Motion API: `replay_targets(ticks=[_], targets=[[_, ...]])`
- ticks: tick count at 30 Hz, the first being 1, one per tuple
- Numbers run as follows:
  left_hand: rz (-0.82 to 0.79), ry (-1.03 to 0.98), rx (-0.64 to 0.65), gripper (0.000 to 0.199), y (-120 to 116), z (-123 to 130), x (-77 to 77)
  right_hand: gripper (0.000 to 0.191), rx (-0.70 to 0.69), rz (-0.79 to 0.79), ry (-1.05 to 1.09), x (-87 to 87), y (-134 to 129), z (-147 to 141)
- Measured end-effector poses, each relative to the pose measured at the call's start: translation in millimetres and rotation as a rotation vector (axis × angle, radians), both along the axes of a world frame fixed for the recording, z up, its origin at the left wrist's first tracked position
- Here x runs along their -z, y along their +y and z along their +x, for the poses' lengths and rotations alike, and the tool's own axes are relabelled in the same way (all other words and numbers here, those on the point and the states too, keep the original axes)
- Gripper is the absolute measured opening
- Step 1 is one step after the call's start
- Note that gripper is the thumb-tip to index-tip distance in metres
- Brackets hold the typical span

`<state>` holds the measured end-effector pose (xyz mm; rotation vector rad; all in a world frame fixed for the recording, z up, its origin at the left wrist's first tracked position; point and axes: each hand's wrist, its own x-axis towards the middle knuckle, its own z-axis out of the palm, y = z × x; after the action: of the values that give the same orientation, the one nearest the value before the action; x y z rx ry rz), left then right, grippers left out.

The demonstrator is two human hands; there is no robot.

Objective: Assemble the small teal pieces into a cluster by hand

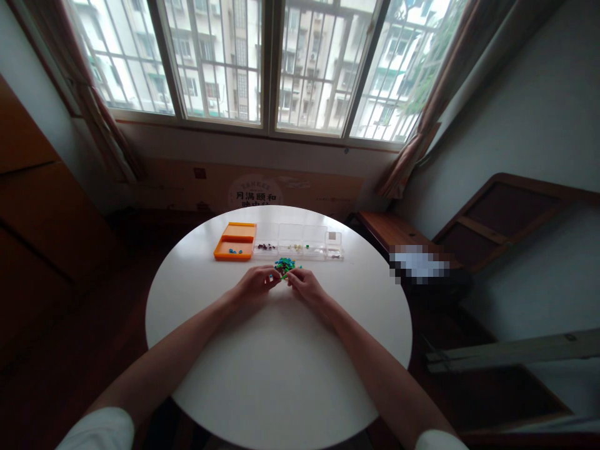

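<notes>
A heap of small pieces [284,265], mostly green and blue with a few dark red ones, lies on the white round table [276,369]. My left hand [257,281] rests at the near left of the heap, thumb and fingers closed; a speck of blue shows at its fingers, but what it grips is too small to make out. From the right, my right hand [305,285] pinches a small green piece [285,275] near the left fingertips. Just beyond stands an open orange box [219,255] with several blue pieces [235,251] inside.
Clear plastic boxes [290,232] stand in a row right of the orange box, holding dark red pieces [266,246], pale yellow pieces [297,247] and a green piece [307,246]. A wooden bench [394,228] stands beyond the table at right, below the window.
</notes>
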<state>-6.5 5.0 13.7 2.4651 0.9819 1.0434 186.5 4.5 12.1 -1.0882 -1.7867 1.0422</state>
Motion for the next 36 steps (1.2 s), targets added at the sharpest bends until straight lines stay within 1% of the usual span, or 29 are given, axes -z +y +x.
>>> replay_targets(ticks=[5,11,13,16,17,23,27,32,36], targets=[[-0.004,-0.003,0.012,0.015,-0.9,-0.3,-0.9,0.033,-0.015,-0.034,0.028,2.4,1.7,0.6],[-0.035,0.007,0.042,0.013,-2.8,-0.9,-4.7,0.03,-0.046,-0.002,-0.016,-1.2,0.6,2.2],[-0.043,0.008,0.036,0.018,-2.9,-1.3,-5.5,0.031,-0.052,0.0,-0.025,-2.3,0.1,2.4],[-0.038,-0.001,0.045,0.033,-2.5,-1.8,-5.2,0.033,-0.058,-0.008,-0.03,-2.7,-0.1,2.5],[-0.035,0.002,0.055,0.035,-2.4,-1.9,-4.8,0.034,-0.059,-0.009,-0.028,-2.7,-0.1,2.5],[-0.028,0.014,0.096,0.025,-2.8,-1.7,-3.8,0.035,-0.077,0.007,-0.033,-6.9,-2.6,2.3],[-0.027,0.018,0.103,0.022,-3.8,-1.7,-5.5,0.035,-0.08,0.017,-0.043,-10.0,-4.5,2.1],[-0.037,0.015,0.098,0.02,-5.1,-0.9,-7.1,0.035,-0.098,0.024,-0.036,-4.5,-1.8,3.2],[-0.042,0.004,0.07,0.018,-5.6,-0.1,-7.2,0.03,-0.116,0.024,-0.021,0.7,0.9,3.8]])
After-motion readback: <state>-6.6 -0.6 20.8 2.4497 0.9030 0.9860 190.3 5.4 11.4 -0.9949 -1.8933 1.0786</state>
